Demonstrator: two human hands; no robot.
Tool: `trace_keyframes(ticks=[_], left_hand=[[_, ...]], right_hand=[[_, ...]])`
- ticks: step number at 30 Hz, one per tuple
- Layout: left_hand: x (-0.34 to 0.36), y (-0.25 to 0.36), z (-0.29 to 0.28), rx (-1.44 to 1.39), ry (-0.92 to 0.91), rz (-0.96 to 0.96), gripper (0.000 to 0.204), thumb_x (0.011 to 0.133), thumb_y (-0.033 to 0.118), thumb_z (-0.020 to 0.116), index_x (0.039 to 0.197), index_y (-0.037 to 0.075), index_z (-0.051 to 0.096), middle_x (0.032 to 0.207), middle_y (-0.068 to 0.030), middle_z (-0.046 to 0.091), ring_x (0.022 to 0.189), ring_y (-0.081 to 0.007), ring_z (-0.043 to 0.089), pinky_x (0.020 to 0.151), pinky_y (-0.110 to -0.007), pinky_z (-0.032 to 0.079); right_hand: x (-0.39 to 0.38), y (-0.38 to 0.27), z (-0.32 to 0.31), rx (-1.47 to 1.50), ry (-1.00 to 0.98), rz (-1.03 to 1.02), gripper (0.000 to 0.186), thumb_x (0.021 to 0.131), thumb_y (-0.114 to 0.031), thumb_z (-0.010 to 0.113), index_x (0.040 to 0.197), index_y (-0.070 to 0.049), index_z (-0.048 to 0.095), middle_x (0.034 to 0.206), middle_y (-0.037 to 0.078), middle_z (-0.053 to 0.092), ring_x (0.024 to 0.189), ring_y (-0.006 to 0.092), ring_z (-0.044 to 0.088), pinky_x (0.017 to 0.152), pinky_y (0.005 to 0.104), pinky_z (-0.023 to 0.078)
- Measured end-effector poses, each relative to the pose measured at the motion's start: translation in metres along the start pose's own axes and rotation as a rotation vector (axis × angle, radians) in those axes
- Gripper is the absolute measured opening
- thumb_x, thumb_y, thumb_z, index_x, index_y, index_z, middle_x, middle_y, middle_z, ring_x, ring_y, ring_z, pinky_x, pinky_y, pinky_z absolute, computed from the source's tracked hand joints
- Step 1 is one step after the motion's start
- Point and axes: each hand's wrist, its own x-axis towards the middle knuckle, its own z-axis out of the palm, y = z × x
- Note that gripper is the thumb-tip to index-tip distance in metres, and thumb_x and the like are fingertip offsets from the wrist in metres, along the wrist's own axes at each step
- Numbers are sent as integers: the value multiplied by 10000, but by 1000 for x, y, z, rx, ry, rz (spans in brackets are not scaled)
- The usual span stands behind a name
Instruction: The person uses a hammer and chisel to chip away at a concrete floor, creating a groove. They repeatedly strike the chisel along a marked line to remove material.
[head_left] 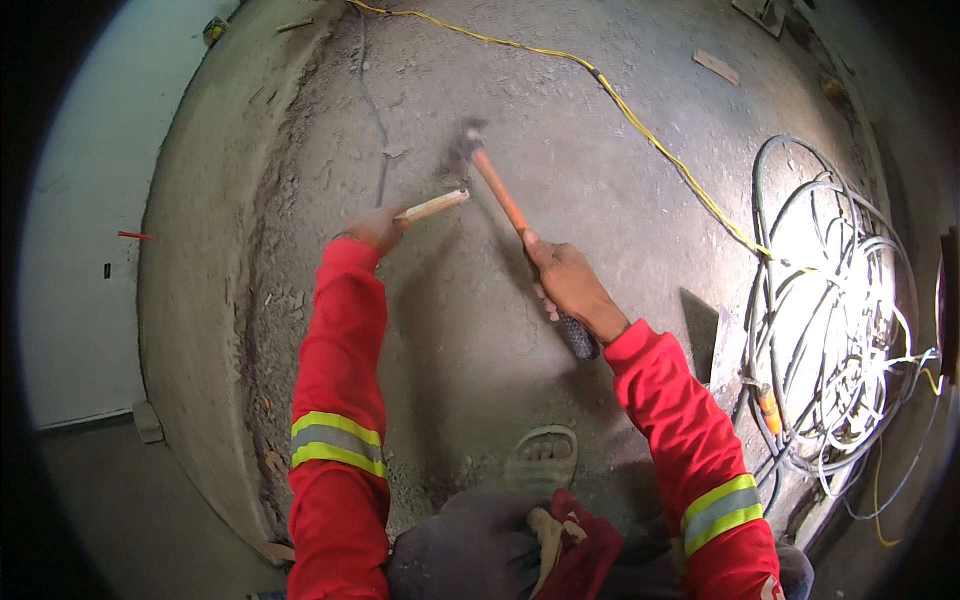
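My right hand (575, 285) is wrapped round the black grip of a hammer (500, 190) with an orange shaft. The hammer's head, smeared by motion, is just beyond the tip of a short, pale wooden strip (432, 206). That strip is pinched in my left hand (376, 229) and points to the right, held above the dusty floor. A small dark spot, perhaps a nail head, shows at its far tip; I cannot make it out for certain. Both forearms wear red sleeves with reflective bands.
A heap of coiled cables (830, 300) lies at the right in bright light. From it a yellow cord (640, 125) runs to the top left. Rubble (275, 200) lines a raised ledge on the left. A sandal (545, 455) stands near my lap.
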Motion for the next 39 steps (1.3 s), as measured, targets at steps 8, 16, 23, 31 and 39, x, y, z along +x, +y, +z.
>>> trace_keyframes(ticks=[8,16,23,31,39], left_hand=[[4,-15,11,-6,42,73,249,915,318,523,1058,135,614,916,-166,651,869,-373,614,735,-459,454],[-21,-34,10,-23,243,63,292,927,313,521,1096,87,595,912,-179,644,848,-345,613,718,-432,447],[-26,-4,31,-304,85,104,314,922,338,500,1083,79,574,946,-200,630,897,-393,598,748,-460,444],[-25,11,43,-166,133,155,338,948,311,466,1166,66,547,979,-201,628,919,-384,593,769,-457,442],[-16,7,45,-87,84,67,289,930,327,481,1143,155,571,995,-164,647,944,-388,600,788,-473,457]], right_hand=[[-4,4,37,254,246,-551,545,959,-467,417,746,24,517,574,90,490,569,181,526,547,343,416],[-6,35,8,-4,49,30,610,945,-519,407,753,44,545,519,91,490,391,205,502,424,371,405],[-50,-17,-5,38,268,-485,548,947,-479,437,748,25,514,518,108,434,470,180,495,469,358,371],[-21,22,19,-249,389,-515,541,941,-469,446,753,32,530,543,160,446,502,223,526,510,383,402],[-44,-6,-4,58,195,-280,524,942,-448,468,730,28,525,545,76,467,502,157,472,495,334,390]])
